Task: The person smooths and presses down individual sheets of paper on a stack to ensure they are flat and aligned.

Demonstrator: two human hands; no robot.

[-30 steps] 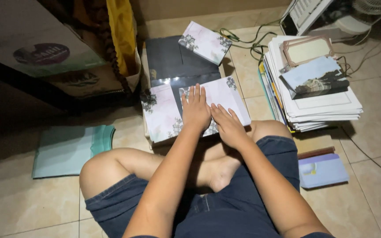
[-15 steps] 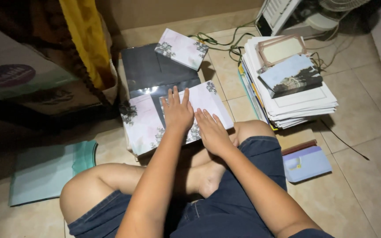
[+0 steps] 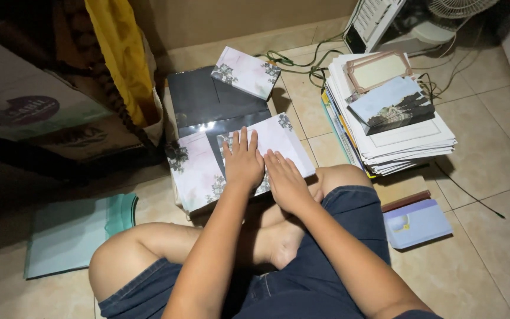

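Floral card point(image 3: 278, 139) lies under both flat, open hands, left hand point(image 3: 242, 160) beside right hand point(image 3: 286, 180), atop a dark folder point(image 3: 208, 97).

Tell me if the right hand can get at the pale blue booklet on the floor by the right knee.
Probably yes. The right hand lies flat on the floral card, holding nothing, and the pale blue booklet lies uncovered on the tiles just outside the right knee. Only that knee sits between them; reaching over it looks easy.

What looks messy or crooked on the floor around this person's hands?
The small floral card lies askew across the dark sheet's top corner. The tall paper stack is fanned unevenly, with two pictures tilted on top. Green cables trail loosely behind.
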